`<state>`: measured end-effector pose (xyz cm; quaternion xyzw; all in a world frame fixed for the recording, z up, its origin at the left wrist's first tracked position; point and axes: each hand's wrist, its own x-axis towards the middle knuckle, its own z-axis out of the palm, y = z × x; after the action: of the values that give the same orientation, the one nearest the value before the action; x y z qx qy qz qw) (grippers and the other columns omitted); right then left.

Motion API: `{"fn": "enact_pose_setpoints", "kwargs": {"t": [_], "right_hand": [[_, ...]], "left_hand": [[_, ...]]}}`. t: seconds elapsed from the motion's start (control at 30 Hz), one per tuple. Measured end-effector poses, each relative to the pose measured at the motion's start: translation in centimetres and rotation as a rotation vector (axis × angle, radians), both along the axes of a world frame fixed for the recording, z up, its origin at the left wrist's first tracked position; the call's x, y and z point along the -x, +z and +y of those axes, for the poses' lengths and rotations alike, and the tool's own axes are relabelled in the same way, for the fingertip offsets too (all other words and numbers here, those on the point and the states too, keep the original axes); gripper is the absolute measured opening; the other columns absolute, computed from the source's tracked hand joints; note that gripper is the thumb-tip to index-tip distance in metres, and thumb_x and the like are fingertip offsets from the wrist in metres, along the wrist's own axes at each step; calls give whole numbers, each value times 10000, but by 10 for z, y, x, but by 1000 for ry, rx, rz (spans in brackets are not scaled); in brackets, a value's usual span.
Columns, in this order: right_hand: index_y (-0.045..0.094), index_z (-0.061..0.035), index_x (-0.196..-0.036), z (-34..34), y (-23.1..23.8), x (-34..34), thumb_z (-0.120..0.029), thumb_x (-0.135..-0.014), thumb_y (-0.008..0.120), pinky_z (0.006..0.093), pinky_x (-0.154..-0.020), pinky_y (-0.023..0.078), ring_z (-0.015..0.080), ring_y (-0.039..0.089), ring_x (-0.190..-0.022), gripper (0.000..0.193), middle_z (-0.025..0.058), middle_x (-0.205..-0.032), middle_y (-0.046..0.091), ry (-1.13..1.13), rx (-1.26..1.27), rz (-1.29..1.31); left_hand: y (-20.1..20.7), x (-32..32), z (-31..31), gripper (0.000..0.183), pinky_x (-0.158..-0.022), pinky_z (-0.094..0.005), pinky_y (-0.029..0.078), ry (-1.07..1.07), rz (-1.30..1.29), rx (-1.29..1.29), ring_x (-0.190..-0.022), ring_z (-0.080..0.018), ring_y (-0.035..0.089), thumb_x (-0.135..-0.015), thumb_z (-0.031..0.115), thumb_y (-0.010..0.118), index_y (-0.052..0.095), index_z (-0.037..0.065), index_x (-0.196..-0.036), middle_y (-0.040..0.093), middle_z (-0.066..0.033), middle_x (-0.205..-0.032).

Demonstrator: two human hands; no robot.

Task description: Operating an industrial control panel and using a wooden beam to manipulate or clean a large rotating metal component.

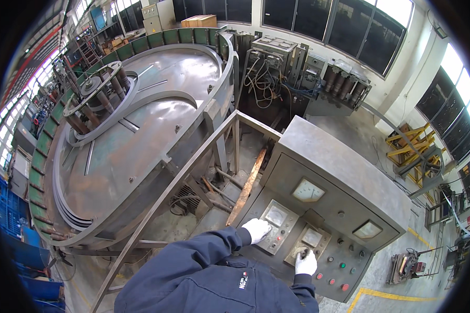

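At lower right, a knob (301,252) is gripped by the right hand (306,263) while the left hand (257,229) is rested, loosely closed and empty, on the panel (297,245); adjustment appears under way.

Console (318,156): matt grey sheet metal, worn, dusty. Meters (308,190): glossy glazed faces. Buttons (342,265): glossy plastic. Left hand (257,229), right hand (306,262): white knit cloth gloves. Sleeves (193,261): dark matt cloth. Turntable (141,130): dull bare steel, smooth, scuffed. Bar (247,185): rough, rusted.
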<state>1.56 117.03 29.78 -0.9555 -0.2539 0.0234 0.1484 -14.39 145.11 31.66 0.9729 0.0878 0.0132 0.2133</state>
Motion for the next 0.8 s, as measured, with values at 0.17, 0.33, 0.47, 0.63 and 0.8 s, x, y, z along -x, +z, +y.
{"fn": "enact_pose_setpoints", "kwargs": {"t": [0.17,0.33,0.47,0.63,0.8], "right_hand": [[714,-88,-1111,-3,-9,-2,-317,-868,804,500,-839,587,405,735,-944,346,181,-1025,751,6,-4,-15],[725,-84,-1086,-5,-14,-4,-308,-869,808,493,-833,589,396,741,-923,322,175,-995,759,-1,-19,-8],[731,-84,-1076,-3,-8,-3,-293,-871,809,484,-833,591,384,747,-918,303,170,-981,763,1,-43,-3],[732,-86,-1110,1,0,-2,-291,-907,779,463,-861,591,357,744,-973,292,155,-1049,766,0,-5,47],[727,-84,-1135,1,4,0,-303,-904,785,464,-863,589,357,745,-968,323,149,-1052,767,7,-10,48]], "left_hand": [[-1,0,0,145,-794,-498,561,-1,9,-4,-888,-380,721,-931,194,662,690,68,-999,705,-173,-938],[4,-1,-1,152,-802,-495,577,-16,37,-21,-907,-373,735,-956,184,630,695,59,-1013,715,-186,-965],[1,0,0,155,-809,-495,575,-16,24,-14,-929,-368,734,-938,171,647,694,55,-1029,715,-182,-982],[-3,2,0,174,-805,-486,569,-4,12,-18,-915,-378,727,-925,169,650,709,60,-1047,724,-175,-968],[-4,2,-1,158,-804,-484,570,27,24,1,-915,-370,727,-936,174,639,720,65,-1019,724,-168,-969]]}}
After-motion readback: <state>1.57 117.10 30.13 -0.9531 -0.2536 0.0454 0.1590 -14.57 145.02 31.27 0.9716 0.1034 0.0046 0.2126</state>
